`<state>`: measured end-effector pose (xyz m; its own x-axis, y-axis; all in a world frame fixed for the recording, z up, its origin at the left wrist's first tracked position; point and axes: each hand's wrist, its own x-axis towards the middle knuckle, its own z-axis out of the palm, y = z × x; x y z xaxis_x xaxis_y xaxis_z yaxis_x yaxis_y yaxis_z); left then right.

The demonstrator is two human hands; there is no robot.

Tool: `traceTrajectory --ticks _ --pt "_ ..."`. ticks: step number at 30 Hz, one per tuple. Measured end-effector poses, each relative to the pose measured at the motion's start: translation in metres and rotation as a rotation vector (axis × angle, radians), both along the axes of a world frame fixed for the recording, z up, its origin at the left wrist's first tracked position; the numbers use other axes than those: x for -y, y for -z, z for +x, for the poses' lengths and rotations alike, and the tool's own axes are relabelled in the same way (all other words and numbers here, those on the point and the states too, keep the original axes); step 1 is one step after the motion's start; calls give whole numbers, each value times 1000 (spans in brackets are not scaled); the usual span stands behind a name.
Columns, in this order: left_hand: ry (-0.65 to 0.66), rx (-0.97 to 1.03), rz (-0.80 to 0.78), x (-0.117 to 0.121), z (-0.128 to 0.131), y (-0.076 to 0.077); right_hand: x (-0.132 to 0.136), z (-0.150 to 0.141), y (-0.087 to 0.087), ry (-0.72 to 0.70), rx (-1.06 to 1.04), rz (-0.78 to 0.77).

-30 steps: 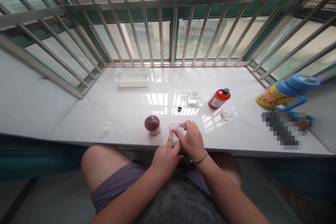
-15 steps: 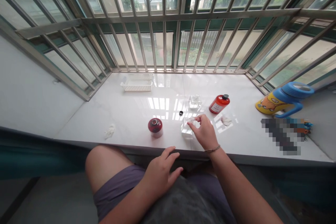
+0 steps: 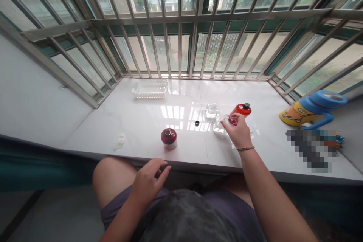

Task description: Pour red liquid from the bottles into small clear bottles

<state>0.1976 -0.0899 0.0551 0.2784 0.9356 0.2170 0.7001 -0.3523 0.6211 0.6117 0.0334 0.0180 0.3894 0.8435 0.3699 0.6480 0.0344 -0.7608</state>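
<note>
My right hand (image 3: 237, 131) pinches a small transparent plastic container (image 3: 220, 124) on the white stone sill (image 3: 181, 100), close to a red plastic bottle with a black cap (image 3: 241, 109). The hand hides the bottle's lower part. My left hand (image 3: 149, 180) hovers by the sill's front edge above my lap, fingers loosely apart and holding nothing. A dark red jar (image 3: 169, 138) stands between my hands, farther out on the sill. Beside the container lie a small black cap (image 3: 197, 123) and a glass dish (image 3: 212, 109).
A white plastic basket (image 3: 149, 90) stands at the back of the sill, with a crumpled tissue (image 3: 119, 142) at the front left. At right are a blue and yellow cup (image 3: 312, 107) and a pixelated object (image 3: 309, 149). Steel window bars run behind.
My right hand has carried the transparent container rightward and farther out, near the red bottle. My left hand has left the container and moved left, back toward the sill's edge.
</note>
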Motion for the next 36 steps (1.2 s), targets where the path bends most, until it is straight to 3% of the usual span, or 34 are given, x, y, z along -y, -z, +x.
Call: traceTrajectory --ticks 3,5,7,10,14,21,26,31,34,36 --pt "-104 55 104 -14 -3 -3 21 -19 2 91 7 227" --pt "-195 94 118 -26 -3 -1 33 -35 6 75 56 283" --pt "-261 152 81 -41 0 3 38 -53 12 -72 131 223" --pt "-300 237 -50 -65 10 12 28 -77 22 -266 224 8" --pt "-249 327 -193 -91 29 14 -4 -96 33 -225 232 -97" --pt "-103 329 -139 -96 64 12 -49 -104 34 -231 204 -206" --pt "-67 254 -50 -90 71 16 -37 -105 15 -306 133 -222" --pt "-72 210 -31 -90 73 11 10 -108 -23 -550 -95 -221" --pt "-29 173 0 -90 82 6 36 -111 -43 -604 -239 -195" --pt "25 140 16 -89 92 3 48 -111 -52 -616 -205 -172"
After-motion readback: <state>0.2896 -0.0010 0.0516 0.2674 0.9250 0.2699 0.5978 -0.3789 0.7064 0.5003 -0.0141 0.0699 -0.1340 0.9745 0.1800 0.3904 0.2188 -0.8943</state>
